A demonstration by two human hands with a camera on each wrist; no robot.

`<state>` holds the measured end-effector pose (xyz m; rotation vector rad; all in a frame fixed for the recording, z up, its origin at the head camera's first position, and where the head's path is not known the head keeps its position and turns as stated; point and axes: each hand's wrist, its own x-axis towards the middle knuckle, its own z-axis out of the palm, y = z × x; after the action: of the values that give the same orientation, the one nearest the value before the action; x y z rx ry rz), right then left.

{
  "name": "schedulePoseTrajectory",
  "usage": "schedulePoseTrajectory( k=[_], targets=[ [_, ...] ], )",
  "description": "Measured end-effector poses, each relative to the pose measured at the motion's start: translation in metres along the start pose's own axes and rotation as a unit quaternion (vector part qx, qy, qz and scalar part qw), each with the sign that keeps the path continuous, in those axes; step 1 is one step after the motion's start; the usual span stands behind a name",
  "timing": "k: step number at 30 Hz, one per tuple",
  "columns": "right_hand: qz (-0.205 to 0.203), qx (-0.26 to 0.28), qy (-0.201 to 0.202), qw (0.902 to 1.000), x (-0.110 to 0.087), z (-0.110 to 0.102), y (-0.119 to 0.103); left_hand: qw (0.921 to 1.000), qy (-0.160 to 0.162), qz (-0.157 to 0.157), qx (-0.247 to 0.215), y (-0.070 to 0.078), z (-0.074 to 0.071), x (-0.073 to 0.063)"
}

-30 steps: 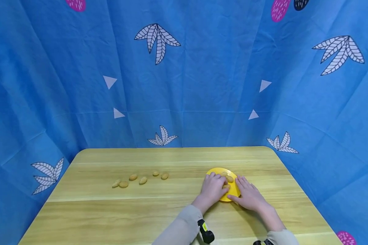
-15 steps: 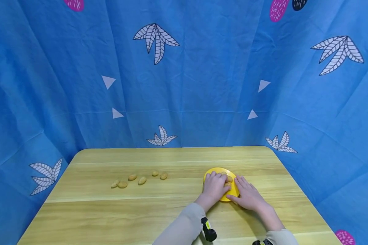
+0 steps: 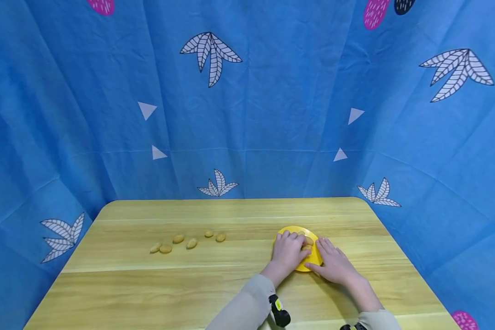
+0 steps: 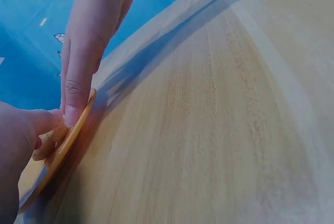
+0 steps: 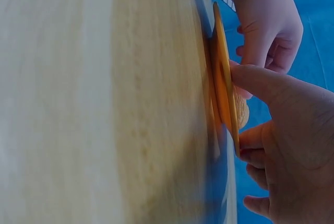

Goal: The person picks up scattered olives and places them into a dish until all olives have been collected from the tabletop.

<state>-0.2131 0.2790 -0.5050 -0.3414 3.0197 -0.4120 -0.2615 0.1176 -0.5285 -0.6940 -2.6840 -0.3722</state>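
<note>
A small round yellow plate point(image 3: 315, 262) lies on the right half of the table, with several tan, oval almonds in their shells point(image 3: 308, 240) on it. My left hand point(image 3: 287, 252) reaches over the plate's left side, fingers curled and thumb against an almond point(image 3: 307, 248); the hand hides part of the plate. At the right rim, my right hand point(image 3: 333, 263) holds the plate between thumb and fingers. In the right wrist view, the right thumb lies over the plate point(image 5: 224, 72) and its fingertips meet the rim, beside a rough-surfaced almond point(image 5: 242, 110).
Several more almonds point(image 3: 191, 243) lie scattered on the left half of the wooden table point(image 3: 148, 293). A blue patterned cloth point(image 3: 247, 114) hangs behind the table and along its sides. Both forearms wear grey sleeves and black wrist straps.
The left hand has shifted slightly to the right over the plate, and the almond by its thumb has moved a little away from me. The right hand stays at the rim.
</note>
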Motion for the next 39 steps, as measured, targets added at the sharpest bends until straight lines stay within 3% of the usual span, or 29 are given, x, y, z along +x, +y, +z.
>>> schedulePoseTrajectory(
  k=[25,39],
  targets=[
    [0.005,0.000,-0.007,1.0000,-0.001,0.000,-0.001,0.9954,0.059,-0.051,-0.055,-0.032,-0.033,-0.025],
    [0.000,0.003,-0.002,1.0000,-0.001,0.000,-0.002,0.9837,0.097,-0.110,-0.104,-0.055,-0.056,-0.039]
  ],
)
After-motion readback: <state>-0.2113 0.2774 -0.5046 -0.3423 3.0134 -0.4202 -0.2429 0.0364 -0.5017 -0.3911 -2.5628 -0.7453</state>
